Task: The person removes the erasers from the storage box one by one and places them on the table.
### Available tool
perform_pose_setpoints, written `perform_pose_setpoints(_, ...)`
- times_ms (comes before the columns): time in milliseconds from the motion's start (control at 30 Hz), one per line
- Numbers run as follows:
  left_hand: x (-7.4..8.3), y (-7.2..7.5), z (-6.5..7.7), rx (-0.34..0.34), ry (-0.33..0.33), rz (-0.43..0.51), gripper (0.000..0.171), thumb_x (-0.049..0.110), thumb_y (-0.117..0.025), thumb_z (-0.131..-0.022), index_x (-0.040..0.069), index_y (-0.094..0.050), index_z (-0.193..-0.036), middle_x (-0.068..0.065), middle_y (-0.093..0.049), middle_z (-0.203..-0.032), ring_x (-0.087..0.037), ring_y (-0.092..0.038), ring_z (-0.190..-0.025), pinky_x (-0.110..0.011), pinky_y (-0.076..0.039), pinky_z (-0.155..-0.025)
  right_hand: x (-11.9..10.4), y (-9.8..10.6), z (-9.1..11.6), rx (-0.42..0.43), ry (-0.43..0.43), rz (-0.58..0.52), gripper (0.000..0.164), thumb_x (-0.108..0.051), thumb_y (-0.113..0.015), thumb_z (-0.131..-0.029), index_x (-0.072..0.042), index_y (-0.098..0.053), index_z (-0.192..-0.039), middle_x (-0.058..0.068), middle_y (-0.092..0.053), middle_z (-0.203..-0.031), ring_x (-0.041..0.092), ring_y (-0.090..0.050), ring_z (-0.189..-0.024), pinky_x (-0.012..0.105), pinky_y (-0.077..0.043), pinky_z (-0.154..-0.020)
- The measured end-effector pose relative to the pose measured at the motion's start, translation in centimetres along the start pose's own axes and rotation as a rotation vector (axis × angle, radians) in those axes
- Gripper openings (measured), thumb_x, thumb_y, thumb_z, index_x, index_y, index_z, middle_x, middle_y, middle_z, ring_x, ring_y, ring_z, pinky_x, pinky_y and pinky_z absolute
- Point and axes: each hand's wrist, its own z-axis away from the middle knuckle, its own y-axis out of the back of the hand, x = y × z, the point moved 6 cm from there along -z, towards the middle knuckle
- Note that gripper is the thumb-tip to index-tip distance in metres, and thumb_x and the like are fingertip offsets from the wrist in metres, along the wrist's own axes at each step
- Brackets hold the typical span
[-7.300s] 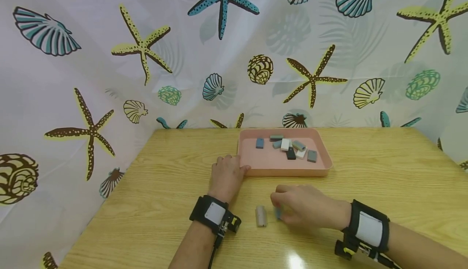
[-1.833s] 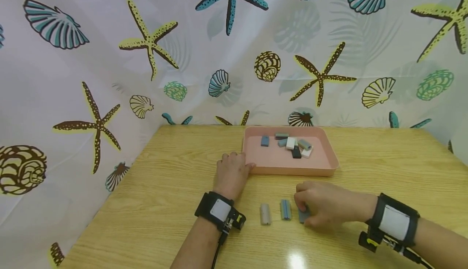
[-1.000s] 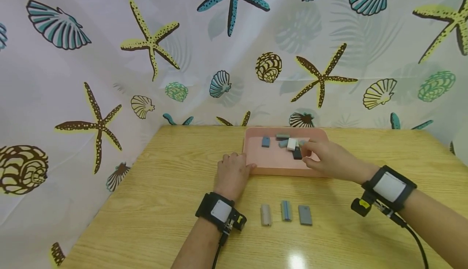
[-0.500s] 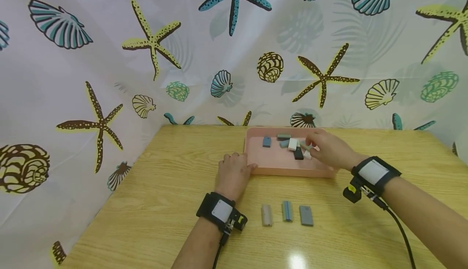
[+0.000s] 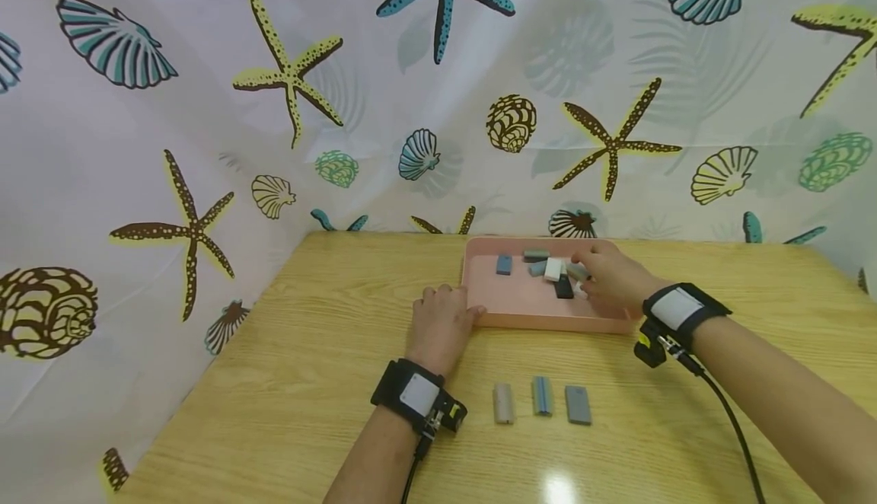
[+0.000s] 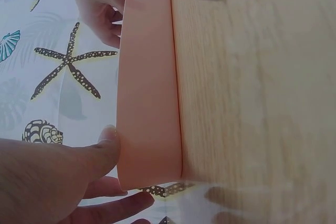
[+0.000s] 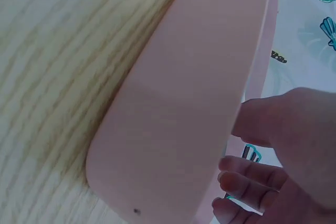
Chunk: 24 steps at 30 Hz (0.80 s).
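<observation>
My left hand (image 5: 444, 329) grips the front left corner of a shallow pink tray (image 5: 534, 321); in the left wrist view its thumb (image 6: 109, 148) lies at the rim. My right hand (image 5: 610, 272) reaches into the tray's right part, thumb and fingers around a grey-green ridged block (image 5: 578, 271). Whether they pinch it is hidden behind the tray wall in the right wrist view. Near it lie a white block (image 5: 553, 269), a black one (image 5: 564, 288) and a blue one (image 5: 504, 264).
In front of the tray stand a beige ridged block (image 5: 503, 403), a blue-striped block (image 5: 542, 397) and a flat grey block (image 5: 578, 405), in a row on the wooden table (image 5: 329, 321). A patterned cloth (image 5: 370, 108) hangs behind. Cables run from both wrist cameras.
The blue-striped block and the flat grey block were set down beside the beige one. My right hand then let go and moved up into the tray. The left hand stayed at its corner.
</observation>
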Motion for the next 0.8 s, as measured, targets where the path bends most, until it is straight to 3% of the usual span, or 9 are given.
perform_pose_setpoints(100, 0.0, 0.1, 0.0, 0.000, 0.005, 0.005, 0.040, 0.045, -0.065, -0.093, 0.008, -0.073, -0.105, -0.011, -0.071, -0.095, -0.028, -0.063, -0.089, -0.044, -0.052, -0.077, -0.2, 0.0, -0.3, 0.026, 0.054, 0.176, 0.038, -0.006, -0.069, -0.090, 0.006, -0.056, -0.125, 0.034, -0.053, -0.123, 0.046, -0.052, -0.115, 0.053, -0.050, -0.089)
perform_pose_setpoints(200, 0.0, 0.1, 0.0, -0.005, 0.007, 0.005, 0.040, 0.045, -0.065, -0.093, 0.008, -0.073, -0.106, -0.011, -0.071, -0.096, -0.028, -0.062, -0.089, -0.044, -0.052, -0.077, -0.1, -0.1, -0.5, 0.025, 0.066, 0.202, 0.037, -0.004, -0.069, -0.090, 0.006, -0.056, -0.123, 0.034, -0.054, -0.118, 0.046, -0.054, -0.110, 0.053, -0.050, -0.087)
perform_pose_setpoints(333, 0.1, 0.1, -0.1, -0.002, 0.006, -0.007, 0.041, 0.046, -0.065, -0.092, 0.008, -0.073, -0.107, -0.010, -0.072, -0.096, -0.027, -0.063, -0.088, -0.043, -0.052, -0.076, 0.1, -0.4, -1.0, 0.010, 0.084, 0.153, 0.032, 0.000, -0.066, -0.091, 0.004, -0.057, -0.121, 0.023, -0.058, -0.098, 0.029, -0.057, -0.084, 0.041, -0.050, -0.071)
perform_pose_setpoints(500, 0.2, 0.2, -0.1, 0.010, -0.003, -0.027, 0.042, 0.046, -0.065, -0.092, 0.008, -0.074, -0.106, -0.010, -0.072, -0.094, -0.027, -0.063, -0.086, -0.042, -0.053, -0.074, 0.2, -0.8, -1.5, -0.017, 0.102, 0.084, 0.020, -0.002, -0.060, -0.095, 0.004, -0.058, -0.114, 0.005, -0.052, -0.070, 0.013, -0.047, -0.057, 0.029, -0.039, -0.056)
perform_pose_setpoints(633, 0.2, 0.2, 0.0, 0.008, -0.005, -0.032, 0.043, 0.047, -0.065, -0.092, 0.008, -0.074, -0.107, -0.010, -0.072, -0.094, -0.027, -0.063, -0.086, -0.042, -0.053, -0.074, 0.5, -1.3, -1.9, -0.052, 0.057, 0.093, 0.012, -0.007, -0.059, -0.095, 0.004, -0.057, -0.099, 0.001, -0.043, -0.065, 0.013, -0.044, -0.056, 0.028, -0.036, -0.057)
perform_pose_setpoints(800, 0.1, 0.2, 0.0, -0.001, 0.006, -0.029, 0.043, 0.047, -0.065, -0.092, 0.008, -0.073, -0.107, -0.010, -0.072, -0.095, -0.027, -0.063, -0.087, -0.042, -0.053, -0.075, 0.9, -1.7, -2.3, -0.081, 0.008, 0.083, 0.017, -0.011, -0.058, -0.095, 0.006, -0.054, -0.098, 0.003, -0.045, -0.071, 0.016, -0.047, -0.063, 0.029, -0.037, -0.060)
